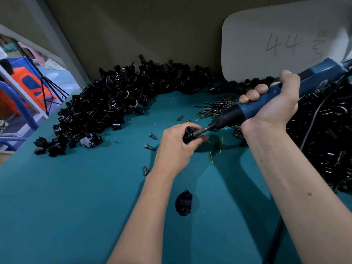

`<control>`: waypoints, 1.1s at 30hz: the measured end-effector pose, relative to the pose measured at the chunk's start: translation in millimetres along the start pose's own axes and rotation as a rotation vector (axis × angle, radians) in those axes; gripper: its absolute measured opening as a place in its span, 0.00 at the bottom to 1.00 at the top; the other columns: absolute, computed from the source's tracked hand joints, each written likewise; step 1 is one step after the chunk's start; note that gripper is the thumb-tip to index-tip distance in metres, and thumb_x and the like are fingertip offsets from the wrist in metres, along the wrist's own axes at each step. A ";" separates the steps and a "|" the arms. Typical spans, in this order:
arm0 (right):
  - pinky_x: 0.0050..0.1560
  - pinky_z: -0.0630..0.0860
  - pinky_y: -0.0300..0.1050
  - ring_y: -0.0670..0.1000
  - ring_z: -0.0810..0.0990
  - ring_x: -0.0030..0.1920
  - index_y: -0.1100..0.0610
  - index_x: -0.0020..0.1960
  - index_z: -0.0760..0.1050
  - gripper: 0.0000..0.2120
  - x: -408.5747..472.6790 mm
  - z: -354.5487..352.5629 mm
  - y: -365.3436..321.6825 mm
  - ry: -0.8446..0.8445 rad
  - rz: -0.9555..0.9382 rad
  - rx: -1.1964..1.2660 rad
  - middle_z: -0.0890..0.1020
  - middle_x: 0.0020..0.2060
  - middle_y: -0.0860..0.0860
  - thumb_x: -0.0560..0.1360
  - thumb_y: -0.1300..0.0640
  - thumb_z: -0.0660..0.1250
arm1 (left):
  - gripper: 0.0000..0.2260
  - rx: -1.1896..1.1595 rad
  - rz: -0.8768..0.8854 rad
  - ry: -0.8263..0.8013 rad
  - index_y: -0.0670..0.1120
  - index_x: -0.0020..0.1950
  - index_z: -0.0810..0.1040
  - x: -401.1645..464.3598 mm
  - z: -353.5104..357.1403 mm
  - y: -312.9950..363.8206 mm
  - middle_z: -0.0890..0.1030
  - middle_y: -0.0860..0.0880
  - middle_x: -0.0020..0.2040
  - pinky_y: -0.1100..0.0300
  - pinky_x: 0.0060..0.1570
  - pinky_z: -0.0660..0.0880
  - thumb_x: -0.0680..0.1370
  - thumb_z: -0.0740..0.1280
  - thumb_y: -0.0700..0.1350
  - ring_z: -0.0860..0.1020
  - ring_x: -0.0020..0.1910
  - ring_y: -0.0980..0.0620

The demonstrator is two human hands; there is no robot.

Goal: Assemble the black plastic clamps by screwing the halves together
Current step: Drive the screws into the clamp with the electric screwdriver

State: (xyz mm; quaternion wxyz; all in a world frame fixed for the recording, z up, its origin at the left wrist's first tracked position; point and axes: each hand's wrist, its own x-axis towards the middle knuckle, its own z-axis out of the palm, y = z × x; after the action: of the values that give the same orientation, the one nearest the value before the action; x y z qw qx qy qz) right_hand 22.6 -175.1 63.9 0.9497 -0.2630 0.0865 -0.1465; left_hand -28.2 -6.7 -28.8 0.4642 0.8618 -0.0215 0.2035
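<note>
Driving the screw well means keeping the electric screwdriver (266, 103), gripped in the right hand (270, 103), in line with the hole; its bit meets the black clamp (189, 134) pinched between left hand (177, 147) fingers and thumb; hold the halves flush, loose screws (215, 109) lie just beyond the fingertips

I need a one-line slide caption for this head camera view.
Left hand holds a black clamp while right hand drives the blue electric screwdriver into it.
</note>
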 end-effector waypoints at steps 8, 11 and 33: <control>0.29 0.67 0.43 0.51 0.66 0.26 0.55 0.42 0.63 0.13 -0.4 -0.8 1.5 -0.007 -0.013 0.014 0.69 0.29 0.51 0.79 0.55 0.67 | 0.06 0.029 -0.023 0.011 0.56 0.48 0.83 0.0 0.4 1.4 0.80 0.55 0.40 0.55 0.38 0.74 0.75 0.78 0.52 0.75 0.39 0.54; 0.29 0.67 0.43 0.51 0.66 0.26 0.55 0.44 0.62 0.13 -1.2 1.0 1.9 -0.019 -0.025 0.007 0.69 0.29 0.51 0.79 0.55 0.66 | 0.06 0.040 -0.012 0.016 0.55 0.47 0.82 -0.9 -0.1 1.6 0.79 0.56 0.38 0.54 0.36 0.72 0.75 0.77 0.52 0.73 0.37 0.54; 0.30 0.68 0.45 0.52 0.68 0.26 0.57 0.53 0.63 0.14 -0.6 2.7 5.2 0.058 -0.083 -0.049 0.71 0.29 0.52 0.76 0.58 0.68 | 0.10 0.148 0.017 0.045 0.56 0.53 0.83 -2.8 -3.8 4.0 0.80 0.56 0.44 0.60 0.39 0.71 0.75 0.77 0.56 0.76 0.41 0.56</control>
State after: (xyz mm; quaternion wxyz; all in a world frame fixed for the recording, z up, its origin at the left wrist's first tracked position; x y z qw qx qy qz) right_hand 23.9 -169.3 63.5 0.9331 -0.2852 0.1067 -0.1912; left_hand -32.9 -6.3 -24.8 0.3979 0.8887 -0.0032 0.2279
